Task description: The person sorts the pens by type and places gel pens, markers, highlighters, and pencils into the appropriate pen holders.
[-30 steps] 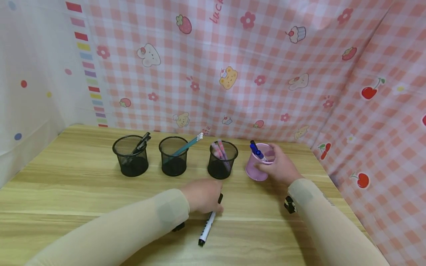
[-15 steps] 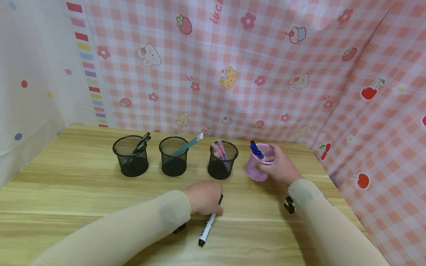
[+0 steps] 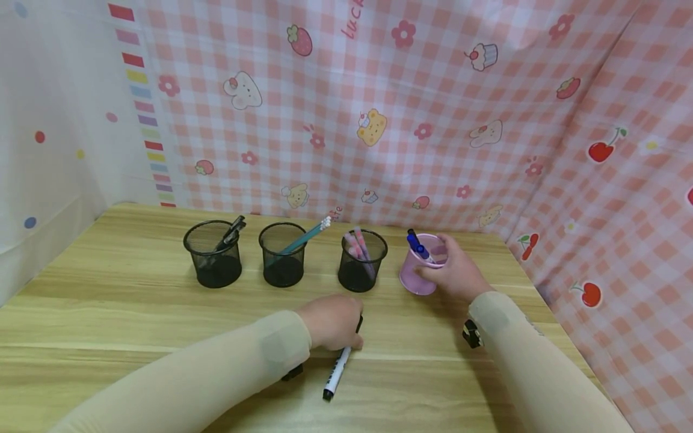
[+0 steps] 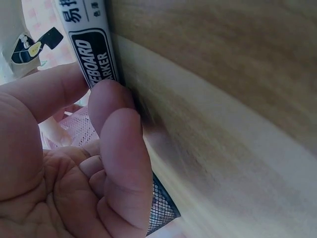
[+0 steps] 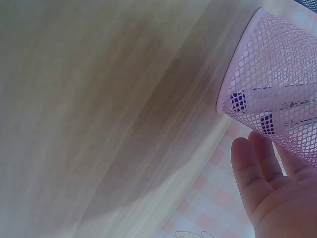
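In the head view a white whiteboard marker (image 3: 338, 370) with black ends lies slanted low over the table. My left hand (image 3: 332, 322) pinches it between thumb and fingers; the left wrist view shows its printed label (image 4: 94, 54) beside the fingertips. Over at the right my right hand (image 3: 457, 270) holds a pink mesh pen cup (image 3: 414, 278) near its rim, thumb at the front. Blue-capped markers (image 3: 417, 243) lean inside that cup. From the right wrist, several fingers (image 5: 247, 163) show beside the cup's mesh wall, partly hidden by it.
Three black mesh pen cups stand in a row at the back: one with black pens (image 3: 218, 270), one with teal pencils (image 3: 283, 273), one with pink pens (image 3: 357, 279). The wooden table (image 3: 135, 313) meets a checked cloth (image 3: 325, 90) behind and to the right.
Since one second ago my left hand has shifted only slightly, with the marker staying nearly where it was. The right hand and the pink cup look still.
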Available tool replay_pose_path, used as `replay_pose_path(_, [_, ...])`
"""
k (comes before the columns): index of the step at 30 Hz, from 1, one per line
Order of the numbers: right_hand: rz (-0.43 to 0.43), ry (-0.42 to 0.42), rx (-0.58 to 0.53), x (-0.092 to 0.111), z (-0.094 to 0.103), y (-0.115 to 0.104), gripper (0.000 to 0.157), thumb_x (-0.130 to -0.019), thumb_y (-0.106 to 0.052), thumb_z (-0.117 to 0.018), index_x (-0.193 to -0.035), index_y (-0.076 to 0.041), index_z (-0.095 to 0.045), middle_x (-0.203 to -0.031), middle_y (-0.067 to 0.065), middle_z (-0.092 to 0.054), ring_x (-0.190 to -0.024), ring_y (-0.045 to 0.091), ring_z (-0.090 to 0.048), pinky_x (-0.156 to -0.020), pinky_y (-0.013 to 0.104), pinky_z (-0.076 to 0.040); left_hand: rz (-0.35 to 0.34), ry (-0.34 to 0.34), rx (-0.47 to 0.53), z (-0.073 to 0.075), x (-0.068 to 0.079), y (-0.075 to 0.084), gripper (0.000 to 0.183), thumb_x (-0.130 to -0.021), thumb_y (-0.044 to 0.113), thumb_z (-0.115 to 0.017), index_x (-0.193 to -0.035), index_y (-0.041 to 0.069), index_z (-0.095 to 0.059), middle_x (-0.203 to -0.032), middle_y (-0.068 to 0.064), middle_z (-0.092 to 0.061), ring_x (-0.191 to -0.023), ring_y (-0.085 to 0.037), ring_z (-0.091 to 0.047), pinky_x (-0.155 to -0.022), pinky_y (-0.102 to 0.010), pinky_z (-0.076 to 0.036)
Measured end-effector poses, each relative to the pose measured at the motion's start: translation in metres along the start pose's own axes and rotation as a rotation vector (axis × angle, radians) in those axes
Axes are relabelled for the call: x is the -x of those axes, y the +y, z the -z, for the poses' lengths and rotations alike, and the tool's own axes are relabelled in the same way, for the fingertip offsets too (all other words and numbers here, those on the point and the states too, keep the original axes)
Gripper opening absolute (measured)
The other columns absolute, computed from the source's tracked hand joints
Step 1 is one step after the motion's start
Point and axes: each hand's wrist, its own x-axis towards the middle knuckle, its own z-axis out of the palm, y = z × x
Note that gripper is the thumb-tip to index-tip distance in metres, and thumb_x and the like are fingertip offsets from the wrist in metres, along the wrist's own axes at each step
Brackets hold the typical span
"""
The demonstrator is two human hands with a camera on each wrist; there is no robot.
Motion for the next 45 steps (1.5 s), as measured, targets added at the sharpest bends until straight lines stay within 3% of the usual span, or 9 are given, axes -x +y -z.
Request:
replay_pose_path(10, [0.01,0.002,-0.008,0.0,-0.001,0.001,0.104,-0.089,-0.041,-0.084,-0.163,-0.001,-0.023,-0.147,0.024,-0.054,-0.134,0.04,-0.059,-0.112,0.054,-0.05,0.012,0.006,0.026,0.0,0.0,-0.001,0.044,-0.092,0.038,-0.081,-0.124,0.011,-0.068,-0.104,0.001,-0.072,-0.088,-0.014,-0.061,-0.092,-0.036,-0.057])
replay_pose_path(24, [0.0,0.005,-0.011,0.002,-0.001,0.0,0.104,-0.089,-0.04,-0.084,-0.163,-0.001,-0.022,-0.148,0.024,-0.053,-0.134,0.04,-0.058,-0.113,0.054,-0.049,0.036,0.013,0.153,0.006,0.0,-0.003,0.053,-0.096,0.031,-0.076,-0.142,0.012,-0.06,-0.106,0.0,-0.07,-0.084,-0.017,-0.061,-0.078,-0.033,-0.053])
replay_pose_path(45, [0.0,0.018,0.018,0.0,-0.001,0.001,0.108,-0.087,-0.045,-0.085,-0.164,-0.001,-0.023,-0.148,0.025,-0.054,-0.134,0.041,-0.058,-0.116,0.055,-0.046,0.016,0.137,0.346,0.015,-0.001,-0.008,0.051,-0.103,0.029,-0.064,-0.151,0.018,-0.051,-0.122,-0.005,-0.07,-0.077,-0.019,-0.062,-0.063,-0.033,-0.05])
